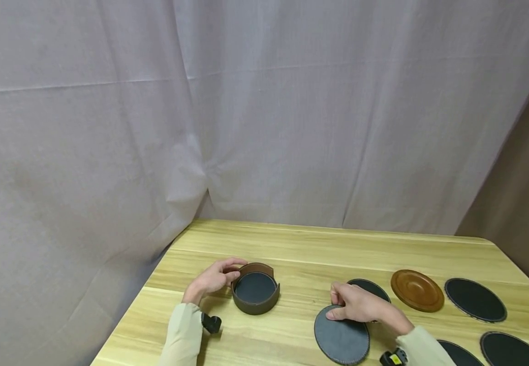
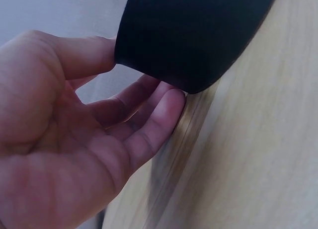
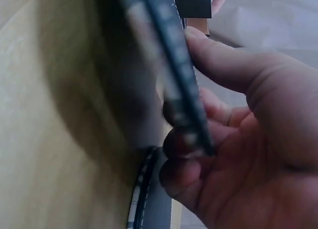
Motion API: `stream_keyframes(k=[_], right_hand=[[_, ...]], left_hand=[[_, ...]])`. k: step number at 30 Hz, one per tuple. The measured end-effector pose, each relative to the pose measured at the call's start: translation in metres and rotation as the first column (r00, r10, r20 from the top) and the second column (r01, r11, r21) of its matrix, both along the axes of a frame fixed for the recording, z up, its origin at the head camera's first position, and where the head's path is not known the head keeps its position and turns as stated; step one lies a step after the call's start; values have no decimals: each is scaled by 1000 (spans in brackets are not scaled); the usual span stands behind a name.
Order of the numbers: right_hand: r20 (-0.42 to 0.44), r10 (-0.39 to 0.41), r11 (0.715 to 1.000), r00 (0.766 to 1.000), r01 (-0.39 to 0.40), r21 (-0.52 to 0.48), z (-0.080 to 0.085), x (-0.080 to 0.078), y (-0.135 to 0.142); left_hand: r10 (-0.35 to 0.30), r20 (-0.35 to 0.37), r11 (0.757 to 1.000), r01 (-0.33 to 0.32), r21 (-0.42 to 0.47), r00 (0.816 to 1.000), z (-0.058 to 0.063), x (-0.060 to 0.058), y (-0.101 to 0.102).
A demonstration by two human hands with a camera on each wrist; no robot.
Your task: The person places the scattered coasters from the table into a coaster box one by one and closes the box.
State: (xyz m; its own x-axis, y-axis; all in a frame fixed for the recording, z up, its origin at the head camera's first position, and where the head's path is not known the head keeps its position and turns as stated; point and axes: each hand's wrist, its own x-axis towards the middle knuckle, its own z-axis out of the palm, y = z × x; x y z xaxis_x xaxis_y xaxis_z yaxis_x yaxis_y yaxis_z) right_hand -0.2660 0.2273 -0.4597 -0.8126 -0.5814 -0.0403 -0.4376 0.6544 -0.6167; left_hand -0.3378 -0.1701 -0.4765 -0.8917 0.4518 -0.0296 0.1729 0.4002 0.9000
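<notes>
My left hand (image 1: 214, 278) holds the side of a round brown coaster holder (image 1: 256, 308). In the left wrist view the thumb touches the dark wall of the holder (image 2: 184, 35), and the other fingers curl near its lower edge. A dark coaster (image 1: 255, 287) lies inside the holder. My right hand (image 1: 358, 302) pinches a round dark-grey coaster (image 1: 342, 335) with stitched edging, thumb on top and fingers underneath. The right wrist view shows this coaster (image 3: 174, 70) edge-on, tilted and raised off the table. Another black coaster (image 1: 370, 286) lies partly behind the right hand.
A brown round wooden-looking dish (image 1: 417, 291) lies right of the right hand. More black coasters lie on the table's right side, one at the far right (image 1: 475, 300) and one nearer (image 1: 516, 351). Grey curtain (image 1: 264, 127) hangs behind the wooden table (image 1: 291, 244).
</notes>
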Motion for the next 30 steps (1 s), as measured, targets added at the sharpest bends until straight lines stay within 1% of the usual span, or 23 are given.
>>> stream_keyframes(k=[2, 4, 9, 12, 17, 21, 24, 30], right_hand=[[14, 15, 999, 1000, -14, -45, 0, -1, 1], [50, 37, 994, 998, -32, -102, 0, -2, 1], [146, 111, 967, 983, -73, -244, 3, -3, 2], [176, 143, 953, 974, -87, -290, 6, -4, 0], [193, 156, 948, 969, -92, -306, 11, -4, -5], [194, 136, 955, 971, -77, -285, 18, -6, -11], [179, 128, 956, 975, -73, -285, 21, -8, -16], [176, 138, 939, 975, -73, -335, 24, -14, -26]], left_hand=[[-4, -5, 1000, 4, 0, 1000, 0, 0, 0], [-12, -11, 1000, 12, -1, 1000, 0, 0, 1], [-26, -20, 1000, 26, 11, 999, 0, 0, 3], [-18, -19, 1000, 18, 21, 1000, 0, 1, 4], [-13, -13, 1000, 13, 23, 1000, -2, 1, 2], [-11, -13, 1000, 11, 19, 1000, -3, -1, 2], [-8, -18, 1000, 9, 22, 1000, -3, -1, 1], [-7, -22, 1000, 7, 25, 1000, -1, -1, 1]])
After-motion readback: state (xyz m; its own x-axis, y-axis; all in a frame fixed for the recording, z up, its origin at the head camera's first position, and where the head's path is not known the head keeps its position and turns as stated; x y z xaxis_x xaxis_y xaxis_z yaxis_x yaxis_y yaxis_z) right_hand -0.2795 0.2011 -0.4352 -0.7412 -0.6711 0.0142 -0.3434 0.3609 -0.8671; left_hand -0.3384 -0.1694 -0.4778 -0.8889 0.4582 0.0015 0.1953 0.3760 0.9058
